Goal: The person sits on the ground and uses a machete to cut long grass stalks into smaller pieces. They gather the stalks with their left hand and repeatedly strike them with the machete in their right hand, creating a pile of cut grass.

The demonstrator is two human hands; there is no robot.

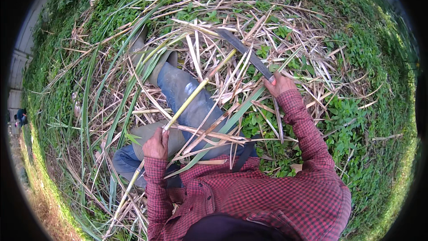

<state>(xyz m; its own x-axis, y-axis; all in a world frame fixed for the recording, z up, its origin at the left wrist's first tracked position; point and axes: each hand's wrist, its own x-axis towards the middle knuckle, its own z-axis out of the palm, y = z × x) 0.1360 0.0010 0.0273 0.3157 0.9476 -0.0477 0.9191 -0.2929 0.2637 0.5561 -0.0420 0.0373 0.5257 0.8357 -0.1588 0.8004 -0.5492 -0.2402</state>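
At nine o'clock, far off by the rim, a person (20, 117) in dark clothes shows small. Long green leaves (91, 78) arch over the ground from nine round to eleven o'clock. At eight o'clock the left hand (156, 145), in a red checked sleeve, is closed around a yellow-green stalk (187, 103); below it a paler length slants towards seven o'clock. Above the hand the stalk crosses the jeans (176, 85) on the bent leg and points to one o'clock, where the machete (254, 60) lies across its line; whether they touch, I cannot tell. The blade points to eleven o'clock from the right hand (278, 85), which grips the handle at two o'clock. Dry leaves (307, 51) litter the ground beyond this hand, and green weeds (379, 76) spread around three o'clock.
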